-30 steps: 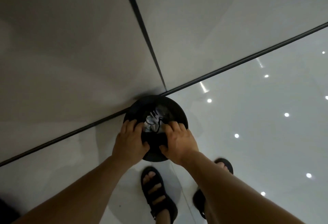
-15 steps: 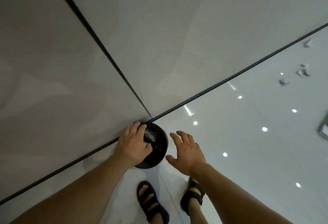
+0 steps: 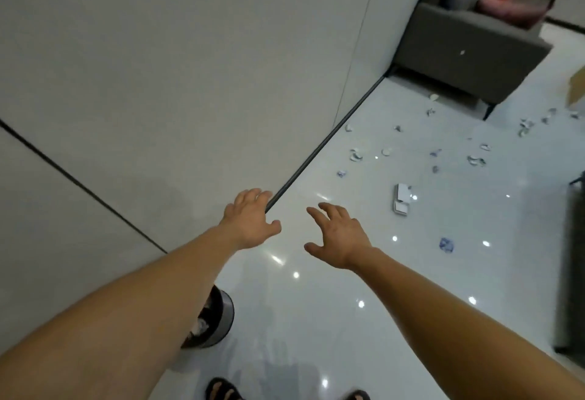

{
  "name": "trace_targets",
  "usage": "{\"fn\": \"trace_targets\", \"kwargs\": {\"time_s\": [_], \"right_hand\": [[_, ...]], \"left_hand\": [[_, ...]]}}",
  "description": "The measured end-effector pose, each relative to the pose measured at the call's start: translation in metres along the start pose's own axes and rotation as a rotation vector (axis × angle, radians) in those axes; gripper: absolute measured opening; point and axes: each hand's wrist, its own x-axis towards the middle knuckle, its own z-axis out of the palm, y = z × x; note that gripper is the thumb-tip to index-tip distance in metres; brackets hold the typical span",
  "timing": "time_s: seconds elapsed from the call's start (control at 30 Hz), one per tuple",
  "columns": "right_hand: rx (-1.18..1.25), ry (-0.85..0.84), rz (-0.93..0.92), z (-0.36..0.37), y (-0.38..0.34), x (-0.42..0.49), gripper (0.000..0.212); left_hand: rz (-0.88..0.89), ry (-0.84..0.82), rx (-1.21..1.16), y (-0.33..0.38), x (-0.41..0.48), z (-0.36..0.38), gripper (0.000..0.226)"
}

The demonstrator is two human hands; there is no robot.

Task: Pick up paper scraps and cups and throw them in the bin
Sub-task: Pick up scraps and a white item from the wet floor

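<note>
Hovering empty and loose-fingered, left hand (image 3: 250, 220) and right hand (image 3: 340, 238) lie between bin (image 3: 222, 315) and paper scraps (image 3: 446, 244)

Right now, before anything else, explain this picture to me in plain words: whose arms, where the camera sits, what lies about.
There is no machine here. A person wears a camera on the head, so it looks down along their own bare arms. The left hand and right hand are both open and hold nothing. Partly hidden behind the left forearm stands the bin, with crumpled paper inside. Ahead, on the glossy white floor, lie scattered paper scraps and a flat white piece. A grey sofa stands by the wall farther off.
</note>
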Motion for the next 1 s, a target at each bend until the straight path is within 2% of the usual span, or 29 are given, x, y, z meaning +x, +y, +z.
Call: {"fn": "trace_targets", "kwargs": {"time_s": [0.17, 0.37, 0.6, 0.8, 1.0], "right_hand": [[0.016, 0.102, 0.121, -0.052, 0.092, -0.068, 0.082], [0.050, 0.187, 0.299, -0.095, 0.206, -0.153, 0.083], [0.107, 0.243, 0.530, -0.122, 0.313, -0.222, 0.083], [0.141, 0.209, 0.680, -0.137, 0.399, -0.233, 0.084], [0.173, 0.195, 0.754, -0.157, 0.483, -0.193, 0.083]], "left_hand": [[0.074, 0.048, 0.056, 0.119, -0.008, -0.019, 0.076], [0.206, 0.007, 0.108, 0.260, -0.006, -0.006, 0.078], [0.398, -0.032, 0.164, 0.390, 0.022, 0.005, 0.078], [0.507, -0.112, 0.168, 0.471, 0.078, 0.025, 0.080], [0.553, -0.152, 0.181, 0.543, 0.175, 0.030, 0.081]]}}
